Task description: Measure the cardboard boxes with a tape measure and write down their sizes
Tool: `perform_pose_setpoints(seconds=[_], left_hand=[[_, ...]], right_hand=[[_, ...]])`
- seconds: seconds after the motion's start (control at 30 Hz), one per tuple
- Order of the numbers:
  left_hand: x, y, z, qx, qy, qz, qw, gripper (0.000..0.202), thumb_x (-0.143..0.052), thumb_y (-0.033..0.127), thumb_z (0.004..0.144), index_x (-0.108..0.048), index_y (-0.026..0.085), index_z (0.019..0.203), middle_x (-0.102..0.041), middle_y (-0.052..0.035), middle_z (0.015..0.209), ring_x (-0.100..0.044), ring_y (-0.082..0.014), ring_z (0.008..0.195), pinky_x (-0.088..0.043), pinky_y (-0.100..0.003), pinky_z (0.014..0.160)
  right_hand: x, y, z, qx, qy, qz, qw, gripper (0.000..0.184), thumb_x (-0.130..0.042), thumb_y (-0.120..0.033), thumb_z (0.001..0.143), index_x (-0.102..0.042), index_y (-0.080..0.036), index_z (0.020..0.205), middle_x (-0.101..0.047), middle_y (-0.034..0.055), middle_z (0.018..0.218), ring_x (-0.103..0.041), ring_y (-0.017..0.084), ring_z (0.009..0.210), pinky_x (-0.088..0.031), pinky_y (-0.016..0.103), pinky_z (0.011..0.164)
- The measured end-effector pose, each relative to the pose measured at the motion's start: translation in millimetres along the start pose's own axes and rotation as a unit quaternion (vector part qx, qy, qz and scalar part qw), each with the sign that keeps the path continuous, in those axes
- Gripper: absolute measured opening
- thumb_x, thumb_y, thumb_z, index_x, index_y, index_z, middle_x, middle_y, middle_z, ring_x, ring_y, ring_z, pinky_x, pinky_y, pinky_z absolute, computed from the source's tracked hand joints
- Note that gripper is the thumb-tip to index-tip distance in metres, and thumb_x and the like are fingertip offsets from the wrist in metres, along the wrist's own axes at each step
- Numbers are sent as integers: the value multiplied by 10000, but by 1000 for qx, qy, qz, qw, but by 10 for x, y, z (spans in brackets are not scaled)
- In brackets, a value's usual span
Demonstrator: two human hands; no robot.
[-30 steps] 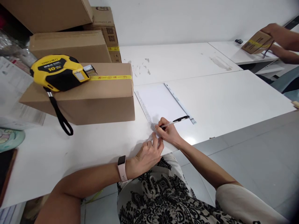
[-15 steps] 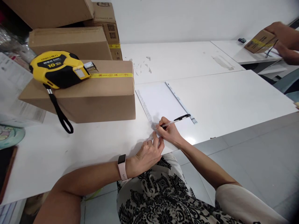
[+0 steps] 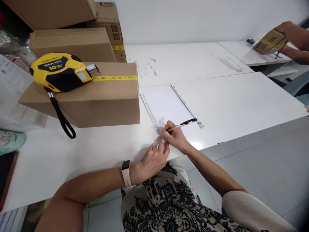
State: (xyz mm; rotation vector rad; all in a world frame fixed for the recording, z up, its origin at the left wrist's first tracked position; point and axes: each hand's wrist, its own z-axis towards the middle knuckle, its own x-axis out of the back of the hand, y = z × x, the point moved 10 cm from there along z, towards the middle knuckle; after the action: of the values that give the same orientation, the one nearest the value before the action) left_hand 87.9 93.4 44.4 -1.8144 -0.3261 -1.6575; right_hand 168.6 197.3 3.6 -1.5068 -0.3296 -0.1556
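My right hand (image 3: 175, 135) is closed around a pen (image 3: 181, 124) with a clear barrel and black cap end. Its tip points down at the lower left of a white sheet of paper (image 3: 171, 103). Small handwriting runs in a narrow column along the sheet's left edge. A pale blue ruler-like strip (image 3: 187, 105) lies along the right edge. Beside the writing hand, my left hand (image 3: 154, 158) rests at the paper's lower corner, fingers bent but apart, holding nothing. A watch with a pink band (image 3: 126, 174) is on the left wrist.
A yellow and black tape measure (image 3: 61, 72) sits on a cardboard box (image 3: 108, 111) to the left. More boxes (image 3: 72, 42) are stacked behind. At the far right, another person's hand (image 3: 295, 33) is on a small taped box (image 3: 270, 42). The white table's front edge (image 3: 241, 134) runs nearby.
My hands, the pen and the paper look the same as before. At the far right, the other person's hands have shifted slightly at the small box.
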Motion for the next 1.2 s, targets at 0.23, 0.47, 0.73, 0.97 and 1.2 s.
perform_pose_setpoints(seconds=[0.23, 0.47, 0.73, 0.97, 1.2], left_hand=[[-4, 20, -7, -8, 8, 25, 1000, 515, -406, 357, 1063, -512, 35, 1452, -606, -299, 1428, -710, -189, 782, -553, -290, 672], [-21, 26, -2, -9, 4, 13, 1000, 529, -405, 361, 1066, -496, 26, 1465, -616, -302, 1410, -704, -185, 780, -555, -290, 679], [18, 11, -8, -8, 7, 16, 1000, 516, -409, 360, 1068, -518, 42, 1460, -632, -278, 1403, -707, -176, 776, -553, -280, 677], [2, 29, -13, -10, 21, 27, 999, 532, -410, 380, 1063, -522, 31, 1449, -625, -292, 1404, -712, -189, 778, -556, -292, 671], [5, 15, -16, -7, 14, 19, 1000, 532, -415, 383, 1066, -518, 31, 1450, -621, -297, 1409, -702, -177, 751, -553, -290, 668]], right_hand=[[15, -13, 1, 7, 6, 0, 1000, 258, -630, -300, 868, -428, -247, 716, -366, -66, 596, -325, 114, 552, -278, 283, 531], [22, -2, -3, 7, 10, 3, 1000, 267, -628, -294, 868, -422, -245, 706, -372, -65, 605, -327, 111, 554, -281, 286, 527], [25, -37, 0, 21, 10, -3, 1000, 266, -622, -286, 879, -424, -243, 707, -363, -69, 605, -328, 107, 551, -281, 280, 531], [22, -53, -4, 28, 8, -3, 1000, 258, -620, -266, 876, -421, -246, 714, -371, -72, 605, -330, 106, 547, -277, 280, 531], [17, -23, -3, 18, 6, 0, 1000, 249, -609, -247, 858, -413, -245, 705, -354, -79, 584, -315, 101, 537, -261, 274, 520]])
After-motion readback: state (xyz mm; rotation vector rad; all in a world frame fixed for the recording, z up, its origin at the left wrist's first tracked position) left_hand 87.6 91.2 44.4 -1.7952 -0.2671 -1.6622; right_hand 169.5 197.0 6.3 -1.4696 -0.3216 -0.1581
